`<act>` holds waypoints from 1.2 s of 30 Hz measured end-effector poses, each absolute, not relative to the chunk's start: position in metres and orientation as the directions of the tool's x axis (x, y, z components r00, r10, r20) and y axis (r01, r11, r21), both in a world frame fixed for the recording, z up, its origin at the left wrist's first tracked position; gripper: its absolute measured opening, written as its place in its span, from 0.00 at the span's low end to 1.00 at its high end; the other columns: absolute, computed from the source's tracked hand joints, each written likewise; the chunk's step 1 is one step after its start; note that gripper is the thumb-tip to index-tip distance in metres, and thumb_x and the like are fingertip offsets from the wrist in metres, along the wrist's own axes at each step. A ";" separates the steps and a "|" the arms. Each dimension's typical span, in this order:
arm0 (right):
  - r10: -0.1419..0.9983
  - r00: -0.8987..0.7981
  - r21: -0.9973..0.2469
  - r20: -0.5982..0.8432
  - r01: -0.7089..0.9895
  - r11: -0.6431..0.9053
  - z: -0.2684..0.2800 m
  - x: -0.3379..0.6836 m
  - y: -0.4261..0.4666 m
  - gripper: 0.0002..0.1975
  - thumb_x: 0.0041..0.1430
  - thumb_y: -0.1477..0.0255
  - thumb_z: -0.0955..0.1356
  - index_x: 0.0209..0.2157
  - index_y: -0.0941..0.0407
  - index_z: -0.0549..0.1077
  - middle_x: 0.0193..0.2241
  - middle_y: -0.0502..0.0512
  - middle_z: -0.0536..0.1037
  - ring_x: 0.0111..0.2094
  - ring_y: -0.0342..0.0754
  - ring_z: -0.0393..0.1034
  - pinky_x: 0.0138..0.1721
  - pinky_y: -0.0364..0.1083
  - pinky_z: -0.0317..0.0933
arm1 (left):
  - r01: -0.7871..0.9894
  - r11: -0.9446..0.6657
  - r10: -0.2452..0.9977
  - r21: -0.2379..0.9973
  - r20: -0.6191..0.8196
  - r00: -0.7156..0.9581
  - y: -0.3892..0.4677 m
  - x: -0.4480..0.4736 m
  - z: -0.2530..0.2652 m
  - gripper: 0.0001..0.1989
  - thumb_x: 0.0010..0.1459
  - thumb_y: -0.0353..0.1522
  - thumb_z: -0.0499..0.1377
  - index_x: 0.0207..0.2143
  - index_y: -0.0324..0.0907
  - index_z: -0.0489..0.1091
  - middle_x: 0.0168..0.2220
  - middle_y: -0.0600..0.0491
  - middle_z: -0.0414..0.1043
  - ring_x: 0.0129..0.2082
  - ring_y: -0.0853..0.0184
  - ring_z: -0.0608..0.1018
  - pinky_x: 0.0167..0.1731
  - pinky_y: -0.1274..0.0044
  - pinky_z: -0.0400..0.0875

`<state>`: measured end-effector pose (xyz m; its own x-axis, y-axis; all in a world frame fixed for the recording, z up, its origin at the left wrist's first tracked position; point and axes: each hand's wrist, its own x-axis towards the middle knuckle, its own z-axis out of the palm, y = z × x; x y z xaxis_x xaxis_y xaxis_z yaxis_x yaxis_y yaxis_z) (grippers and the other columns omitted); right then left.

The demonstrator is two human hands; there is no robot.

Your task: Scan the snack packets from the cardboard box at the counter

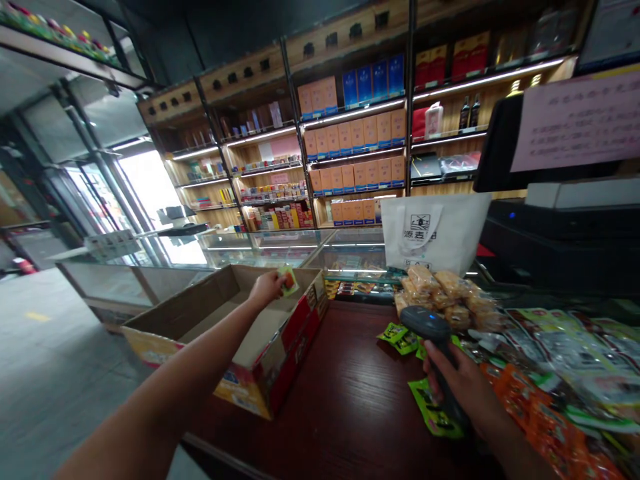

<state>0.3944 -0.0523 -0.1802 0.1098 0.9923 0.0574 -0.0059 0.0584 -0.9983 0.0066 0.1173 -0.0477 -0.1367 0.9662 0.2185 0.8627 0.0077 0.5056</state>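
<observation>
My left hand reaches over the open cardboard box, its fingers closed on a small green snack packet. Inside, the part of the box floor that shows is bare. In my right hand is a black barcode scanner, its head pointing left with a small blue light on top. Green snack packets lie on the dark red wooden counter, some beside and some partly behind the scanner and right hand.
Clear-wrapped tan snacks, orange packets and silver-green packets crowd the right side. Behind them stand a white bag and a dark monitor with a pink notice. Glass display counters and stocked shelves line the back.
</observation>
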 end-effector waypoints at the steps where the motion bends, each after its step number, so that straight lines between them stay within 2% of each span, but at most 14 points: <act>1: 0.992 0.113 -0.998 0.056 -0.026 0.060 -0.180 0.394 -0.052 0.24 0.58 0.46 0.66 0.24 0.52 0.68 0.11 0.44 0.68 0.12 0.45 0.62 0.16 0.44 0.61 | 0.819 -0.025 0.951 0.573 0.265 -0.156 0.113 0.008 -0.039 0.14 0.63 0.40 0.54 0.31 0.38 0.68 0.20 0.54 0.71 0.22 0.68 0.75 0.24 0.79 0.70; 3: 0.992 0.114 -0.997 0.052 -0.056 0.059 -0.180 0.394 -0.051 0.23 0.57 0.46 0.67 0.23 0.52 0.68 0.10 0.44 0.68 0.11 0.45 0.62 0.15 0.43 0.60 | 0.725 -0.118 0.924 0.678 0.342 -0.170 0.100 0.014 -0.023 0.16 0.59 0.43 0.56 0.30 0.39 0.67 0.21 0.54 0.71 0.23 0.68 0.76 0.23 0.79 0.70; 6: 0.991 0.116 -0.995 0.060 -0.068 0.069 -0.178 0.393 -0.050 0.24 0.56 0.46 0.67 0.24 0.52 0.68 0.10 0.44 0.68 0.11 0.44 0.62 0.14 0.42 0.60 | 0.596 -0.261 0.899 0.760 0.416 -0.137 0.069 0.036 -0.005 0.19 0.55 0.48 0.58 0.31 0.40 0.66 0.24 0.53 0.73 0.24 0.69 0.76 0.24 0.80 0.70; 9: 0.993 0.101 -0.991 0.064 -0.110 0.075 -0.175 0.392 -0.050 0.24 0.56 0.46 0.67 0.25 0.54 0.68 0.11 0.44 0.69 0.12 0.42 0.62 0.15 0.41 0.59 | 0.326 -0.378 0.905 0.866 0.420 -0.066 0.029 0.076 -0.007 0.21 0.50 0.48 0.64 0.31 0.40 0.66 0.22 0.55 0.73 0.20 0.72 0.74 0.21 0.81 0.69; 12: 0.993 0.095 -0.984 0.067 -0.160 0.082 -0.173 0.391 -0.050 0.25 0.56 0.46 0.68 0.26 0.54 0.69 0.12 0.43 0.69 0.12 0.41 0.61 0.15 0.40 0.58 | -0.025 -0.313 0.950 0.950 0.313 0.015 -0.002 0.127 -0.035 0.21 0.45 0.43 0.70 0.32 0.41 0.65 0.23 0.56 0.76 0.19 0.72 0.75 0.21 0.82 0.70; 16: 0.992 0.114 -0.970 0.060 -0.230 0.085 -0.169 0.392 -0.048 0.25 0.53 0.45 0.69 0.27 0.54 0.68 0.16 0.43 0.70 0.13 0.40 0.62 0.14 0.40 0.58 | -0.257 -0.145 0.979 0.955 0.177 0.104 -0.010 0.185 -0.096 0.20 0.46 0.40 0.71 0.32 0.41 0.65 0.31 0.52 0.79 0.31 0.65 0.82 0.31 0.77 0.77; 18: 0.990 0.131 -0.963 0.060 -0.255 0.092 -0.167 0.393 -0.046 0.25 0.52 0.45 0.69 0.29 0.54 0.68 0.19 0.44 0.72 0.14 0.39 0.62 0.14 0.40 0.58 | -0.280 -0.176 0.974 0.944 0.208 0.088 -0.004 0.202 -0.124 0.18 0.48 0.40 0.70 0.33 0.40 0.68 0.35 0.51 0.80 0.36 0.63 0.83 0.38 0.74 0.78; 21: 0.990 0.134 -0.958 0.052 -0.272 0.087 -0.165 0.394 -0.044 0.25 0.52 0.45 0.70 0.29 0.54 0.68 0.19 0.44 0.73 0.13 0.39 0.62 0.14 0.39 0.57 | -0.157 -0.330 0.936 0.931 0.344 0.070 0.003 0.212 -0.151 0.12 0.53 0.39 0.67 0.33 0.41 0.73 0.43 0.48 0.79 0.44 0.60 0.81 0.45 0.70 0.76; 25: 0.992 0.120 -0.962 0.037 -0.266 0.068 -0.165 0.395 -0.044 0.23 0.53 0.48 0.71 0.28 0.55 0.69 0.15 0.43 0.71 0.12 0.39 0.60 0.14 0.39 0.56 | 0.037 -0.503 0.847 0.864 0.484 0.219 0.000 0.209 -0.162 0.04 0.57 0.35 0.64 0.34 0.44 0.77 0.48 0.46 0.78 0.49 0.57 0.78 0.51 0.67 0.72; 28: 0.992 0.122 -0.969 0.020 -0.242 0.049 -0.166 0.396 -0.045 0.20 0.50 0.53 0.74 0.32 0.54 0.72 0.13 0.41 0.70 0.12 0.40 0.61 0.14 0.39 0.56 | 0.139 -0.564 0.810 0.814 0.512 0.288 -0.003 0.207 -0.162 0.03 0.57 0.32 0.63 0.33 0.46 0.77 0.46 0.47 0.79 0.47 0.58 0.79 0.53 0.65 0.70; 31: 0.985 0.169 -0.976 0.019 -0.209 0.055 -0.167 0.398 -0.044 0.17 0.46 0.61 0.77 0.34 0.55 0.74 0.19 0.44 0.73 0.17 0.41 0.65 0.17 0.39 0.59 | 0.170 -0.613 0.769 0.772 0.533 0.352 -0.004 0.207 -0.162 0.04 0.56 0.30 0.63 0.31 0.47 0.77 0.45 0.48 0.80 0.46 0.58 0.79 0.52 0.65 0.70; 33: 0.977 0.210 -0.978 0.029 -0.194 0.070 -0.168 0.400 -0.043 0.16 0.45 0.63 0.78 0.33 0.55 0.75 0.23 0.45 0.74 0.21 0.41 0.67 0.20 0.39 0.60 | 0.142 -0.598 0.767 0.789 0.513 0.385 -0.005 0.207 -0.162 0.04 0.58 0.30 0.62 0.32 0.46 0.77 0.45 0.48 0.80 0.46 0.58 0.79 0.51 0.66 0.71; 36: 0.977 0.212 -0.978 0.011 -0.201 0.055 -0.168 0.401 -0.043 0.18 0.45 0.63 0.77 0.36 0.55 0.75 0.20 0.43 0.71 0.18 0.40 0.64 0.18 0.39 0.59 | 0.058 -0.504 0.800 0.862 0.441 0.408 -0.006 0.208 -0.164 0.05 0.59 0.32 0.61 0.32 0.45 0.76 0.46 0.46 0.80 0.48 0.57 0.79 0.50 0.67 0.71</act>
